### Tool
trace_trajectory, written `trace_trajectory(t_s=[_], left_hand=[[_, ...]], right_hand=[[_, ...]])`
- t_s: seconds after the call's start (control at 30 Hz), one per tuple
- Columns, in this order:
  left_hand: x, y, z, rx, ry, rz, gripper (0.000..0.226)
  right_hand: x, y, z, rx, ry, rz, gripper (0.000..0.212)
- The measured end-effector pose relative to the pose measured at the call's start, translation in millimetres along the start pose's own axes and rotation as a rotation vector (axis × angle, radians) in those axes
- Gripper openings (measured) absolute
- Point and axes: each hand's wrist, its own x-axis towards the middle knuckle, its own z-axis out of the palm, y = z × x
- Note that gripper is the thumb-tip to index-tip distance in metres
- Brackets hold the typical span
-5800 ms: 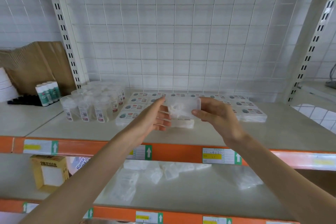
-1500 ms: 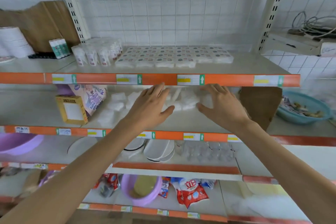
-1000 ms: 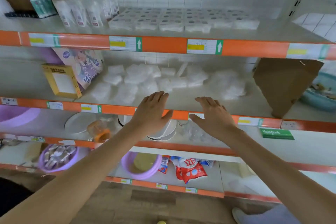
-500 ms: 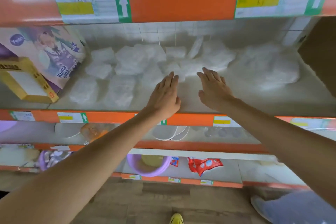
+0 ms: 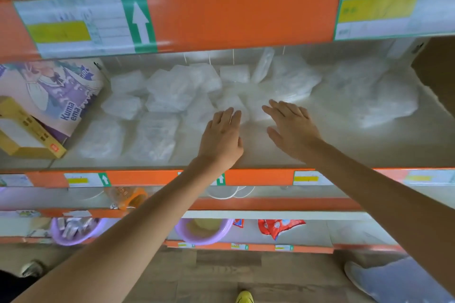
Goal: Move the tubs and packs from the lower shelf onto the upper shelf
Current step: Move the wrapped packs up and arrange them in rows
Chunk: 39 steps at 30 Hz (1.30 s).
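The upper shelf's orange front edge runs across the top. Below it, the lower shelf carries a loose heap of clear plastic packs spread from left of centre to the right. At its left end lean a purple printed bag and a yellow box. Both hands reach in palm down, fingers straight and holding nothing. The left hand and right hand are slightly apart, fingertips at the heap's near edge. Contact is unclear.
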Motion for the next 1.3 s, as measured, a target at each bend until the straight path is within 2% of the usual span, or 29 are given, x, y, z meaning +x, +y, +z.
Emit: trace_trajectory(t_s=[0.17,0.37,0.43,0.5,0.57,0.67,0.73,0.87,1.0,1.3], left_hand=[[-20,9,2,0.054,0.094,0.087,0.065],[-37,21,1,0.027,0.128,0.164,0.052],[-33,15,0,-0.034,0.123,0.181,0.045],[-29,5,1,-0.086,0.056,0.174,0.041],[-28,-2,6,-0.146,0.020,0.164,0.043],[-31,-8,15,-0.273,0.105,0.153,0.043],[-32,-9,19,-0.329,0.153,0.101,0.044],[-34,-7,16,-0.466,0.056,-0.007,0.052],[-34,-4,9,-0.582,-0.002,-0.102,0.048],[-34,-1,6,-0.650,-0.005,-0.147,0.044]], right_hand=[[-43,18,4,0.054,0.231,-0.049,0.047],[-70,29,4,0.260,0.361,0.043,0.037],[-69,26,4,0.270,0.319,0.123,0.044],[-65,29,-1,0.322,0.202,0.180,0.051],[-63,32,-1,0.402,0.127,0.159,0.048],[-64,32,1,0.432,0.141,0.166,0.043],[-64,31,0,0.449,0.160,0.191,0.049],[-64,29,-2,0.412,0.152,0.207,0.066],[-65,28,-1,0.364,0.123,0.189,0.066],[-66,27,-5,0.435,0.098,0.217,0.066]])
